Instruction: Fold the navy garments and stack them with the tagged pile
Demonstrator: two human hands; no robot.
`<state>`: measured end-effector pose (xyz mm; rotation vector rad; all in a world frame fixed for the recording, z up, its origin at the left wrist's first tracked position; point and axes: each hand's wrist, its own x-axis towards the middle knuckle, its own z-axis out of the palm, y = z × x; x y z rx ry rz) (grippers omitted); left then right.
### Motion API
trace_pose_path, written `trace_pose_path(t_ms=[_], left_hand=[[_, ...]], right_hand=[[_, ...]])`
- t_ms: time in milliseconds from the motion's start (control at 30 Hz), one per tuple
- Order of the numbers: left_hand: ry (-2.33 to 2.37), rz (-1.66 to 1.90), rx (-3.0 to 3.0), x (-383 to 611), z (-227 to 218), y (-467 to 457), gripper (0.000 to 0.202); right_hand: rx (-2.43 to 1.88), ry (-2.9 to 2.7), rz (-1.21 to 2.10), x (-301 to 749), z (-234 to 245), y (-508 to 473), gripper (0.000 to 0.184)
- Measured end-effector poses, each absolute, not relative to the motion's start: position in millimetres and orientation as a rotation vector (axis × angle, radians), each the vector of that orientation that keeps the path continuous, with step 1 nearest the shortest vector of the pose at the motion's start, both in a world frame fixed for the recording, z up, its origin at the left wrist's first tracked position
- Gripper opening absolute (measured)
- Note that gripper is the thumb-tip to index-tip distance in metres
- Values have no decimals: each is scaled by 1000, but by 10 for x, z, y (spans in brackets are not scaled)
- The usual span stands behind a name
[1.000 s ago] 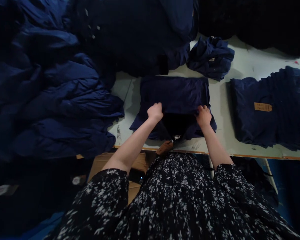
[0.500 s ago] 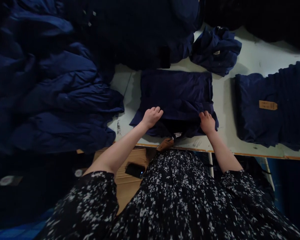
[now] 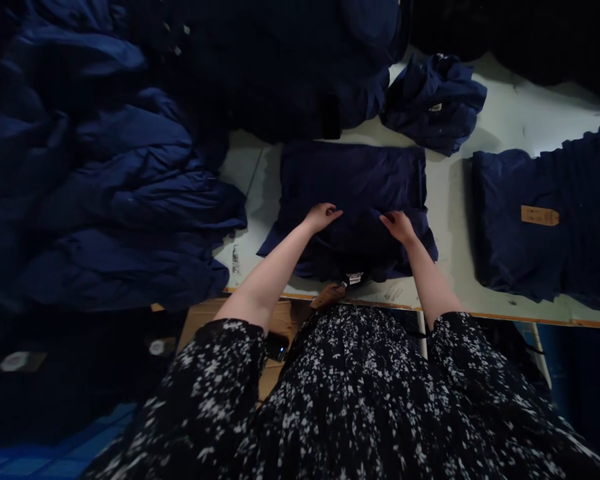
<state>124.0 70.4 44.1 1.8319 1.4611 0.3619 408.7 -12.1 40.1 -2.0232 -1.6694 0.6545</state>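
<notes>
A folded navy garment [image 3: 353,180] lies on the pale table [image 3: 500,113] straight in front of me. My left hand [image 3: 321,217] rests on its near part, left of the middle, fingers stretched out flat on the cloth. My right hand [image 3: 399,225] lies a short way to the right, also flat on the cloth, fingers pointing toward the left hand. A small white label [image 3: 354,277] and a brown tag [image 3: 330,294] hang from the garment's near edge at the table's front.
A heap of loose navy garments [image 3: 115,193] fills the left side. A crumpled navy piece [image 3: 433,100] lies at the back right. A stack of folded navy garments [image 3: 545,213] with a tan tag lies on the right. A cardboard box [image 3: 275,333] stands below the table edge.
Both hands have left the garment's outer near corners and moved inward toward each other, now lying flat on the folded cloth.
</notes>
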Motion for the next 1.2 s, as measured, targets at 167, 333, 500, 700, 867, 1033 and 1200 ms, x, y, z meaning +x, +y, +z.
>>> trace_pose_path(t_ms=[167,333,500,700,867,1033,1200], left_hand=[[1531,442,2012,1317,446,570,14],[1749,328,2166,1363,548,594,32],[1595,326,2437,1405,516,527,31],[1276,179,2638,1508,275,79,54],[1221,10,2639,1341,86,255,75],[1126,-134,2607,1151,-96,522,81],[1112,-106,2587,1182,-57,542,76]], right_hand=[[-1976,-1627,599,4019,339,-146,25],[-2174,-1643,375,3984,430,-37,42],[-2182,-1818,295,3936,541,-111,36],[-2039,-2194,179,3487,383,-647,62],[-2082,-2343,247,3658,46,-638,87],[-1977,-2430,332,3910,-116,-542,79],[-1867,-2358,469,4020,-65,-501,74]])
